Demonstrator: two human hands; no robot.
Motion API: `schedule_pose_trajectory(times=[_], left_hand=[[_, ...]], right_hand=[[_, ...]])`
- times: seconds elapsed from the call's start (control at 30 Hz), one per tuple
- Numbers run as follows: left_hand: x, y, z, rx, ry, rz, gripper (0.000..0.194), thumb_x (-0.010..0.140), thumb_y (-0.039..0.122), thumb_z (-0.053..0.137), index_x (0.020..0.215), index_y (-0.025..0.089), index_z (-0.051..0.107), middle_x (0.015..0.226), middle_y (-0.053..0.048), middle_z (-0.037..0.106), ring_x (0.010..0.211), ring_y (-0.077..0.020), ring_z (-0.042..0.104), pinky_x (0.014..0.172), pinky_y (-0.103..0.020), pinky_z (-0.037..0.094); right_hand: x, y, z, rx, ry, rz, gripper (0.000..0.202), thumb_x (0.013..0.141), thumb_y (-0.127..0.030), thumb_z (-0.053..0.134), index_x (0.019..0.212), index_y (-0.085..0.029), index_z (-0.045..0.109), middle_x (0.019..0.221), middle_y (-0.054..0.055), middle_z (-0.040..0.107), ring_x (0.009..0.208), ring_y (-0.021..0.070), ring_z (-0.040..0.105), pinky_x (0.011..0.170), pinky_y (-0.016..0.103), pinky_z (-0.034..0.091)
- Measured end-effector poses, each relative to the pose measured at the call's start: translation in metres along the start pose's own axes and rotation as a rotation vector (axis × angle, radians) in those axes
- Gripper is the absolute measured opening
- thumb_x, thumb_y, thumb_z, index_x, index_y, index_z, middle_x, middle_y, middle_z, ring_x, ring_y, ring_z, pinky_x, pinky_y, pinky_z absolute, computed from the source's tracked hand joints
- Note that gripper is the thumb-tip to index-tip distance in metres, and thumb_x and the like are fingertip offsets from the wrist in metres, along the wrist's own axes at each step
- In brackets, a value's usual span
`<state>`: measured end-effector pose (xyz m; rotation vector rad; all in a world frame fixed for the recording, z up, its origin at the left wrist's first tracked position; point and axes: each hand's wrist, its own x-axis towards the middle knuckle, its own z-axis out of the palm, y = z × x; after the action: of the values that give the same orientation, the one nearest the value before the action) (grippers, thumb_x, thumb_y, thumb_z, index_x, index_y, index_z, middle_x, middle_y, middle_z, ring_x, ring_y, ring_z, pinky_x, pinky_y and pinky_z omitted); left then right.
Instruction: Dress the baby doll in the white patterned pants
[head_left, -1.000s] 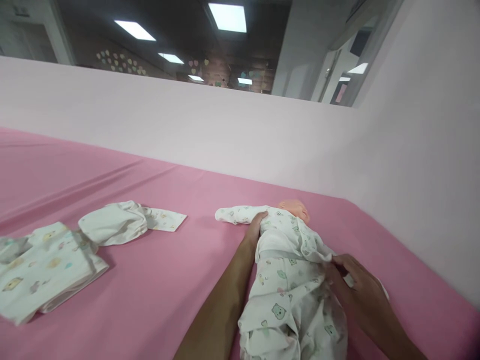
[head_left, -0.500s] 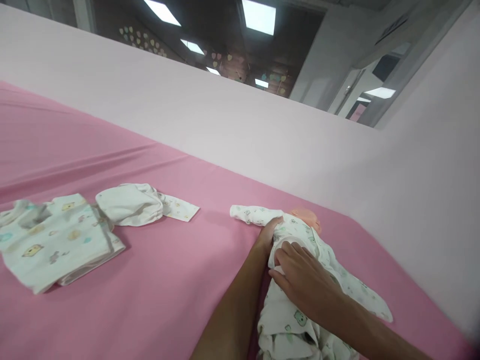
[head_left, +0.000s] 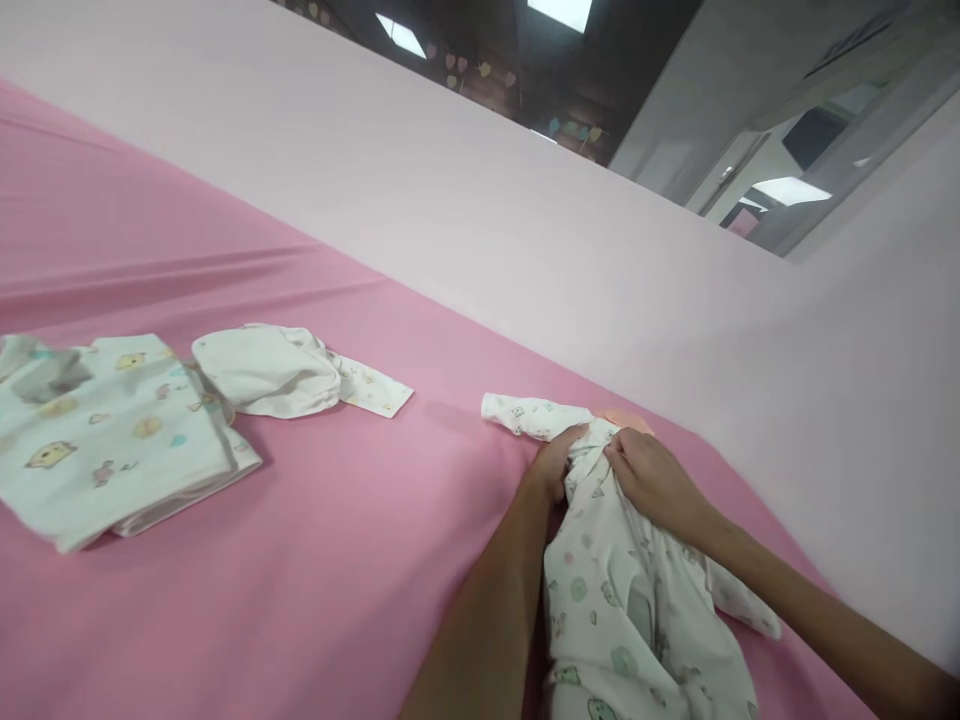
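A doll point(head_left: 622, 417) lies on its back at the right, its head mostly hidden behind my right hand. White printed baby clothes point(head_left: 600, 600) cover its body, with one sleeve stretched left and the other right. My left hand point(head_left: 559, 465) is closed at the doll's side near the left sleeve, holding the cloth there; its fingers are partly hidden. At the chest, just below the neck, my right hand point(head_left: 656, 480) pinches the garment's upper edge. The cloth runs in folds from that pinch down over the trunk.
A pink sheet point(head_left: 337, 560) covers the surface. On the left lie a folded printed baby garment point(head_left: 127, 440) and a white cloth piece point(head_left: 266, 370) with a printed sleeve. A pale wall point(head_left: 420, 190) with a window point(head_left: 660, 110) rises behind, and another wall stands at the right.
My right hand has gone from the doll's belly up to its chest, drawing the front cloth over the trunk. My left hand stays at the side. The view has shifted slightly.
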<state>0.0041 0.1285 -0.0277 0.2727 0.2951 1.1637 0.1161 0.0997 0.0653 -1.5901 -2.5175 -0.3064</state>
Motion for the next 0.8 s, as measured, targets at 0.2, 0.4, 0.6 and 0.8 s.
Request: schedule_pose_trajectory(times=[0.2,0.4,0.6,0.8], left_hand=[[0.006,0.001,-0.001,0.006,-0.018,-0.039,0.027,0.086,0.038,0.07,0.102,0.015,0.07,0.092,-0.011,0.076,0.094,-0.0316,0.072,0.093,-0.04,0.054],[0.014,-0.007,-0.01,0.039,-0.009,-0.033,0.04,0.083,0.046,0.074,0.106,0.013,0.071,0.099,-0.014,0.076,0.101,-0.0336,0.07,0.097,-0.04,0.052],[0.007,-0.001,-0.004,0.099,0.02,0.088,0.031,0.083,0.031,0.078,0.107,0.014,0.071,0.11,-0.014,0.074,0.112,-0.0335,0.067,0.104,-0.04,0.048],[-0.016,0.006,0.008,0.119,0.039,0.055,0.033,0.087,0.036,0.074,0.113,0.016,0.071,0.11,-0.013,0.075,0.115,-0.0344,0.065,0.109,-0.041,0.044]], right_hand=[[-0.017,-0.004,-0.007,0.049,-0.045,-0.031,0.03,0.096,-0.037,0.036,0.079,-0.024,0.057,0.088,0.007,0.067,0.088,0.0255,0.058,0.079,0.04,0.043],[-0.052,0.003,-0.018,0.176,-0.028,0.098,0.034,0.097,-0.049,0.039,0.088,-0.025,0.062,0.093,0.006,0.069,0.09,0.0259,0.06,0.08,0.04,0.046],[-0.091,0.027,-0.029,0.393,-0.213,0.332,0.044,0.093,-0.063,0.045,0.073,-0.025,0.053,0.07,-0.001,0.051,0.064,0.0176,0.046,0.056,0.029,0.04],[-0.127,0.042,-0.013,0.525,-0.239,0.455,0.048,0.093,-0.066,0.043,0.07,-0.024,0.047,0.071,-0.002,0.049,0.066,0.0172,0.047,0.061,0.029,0.045]])
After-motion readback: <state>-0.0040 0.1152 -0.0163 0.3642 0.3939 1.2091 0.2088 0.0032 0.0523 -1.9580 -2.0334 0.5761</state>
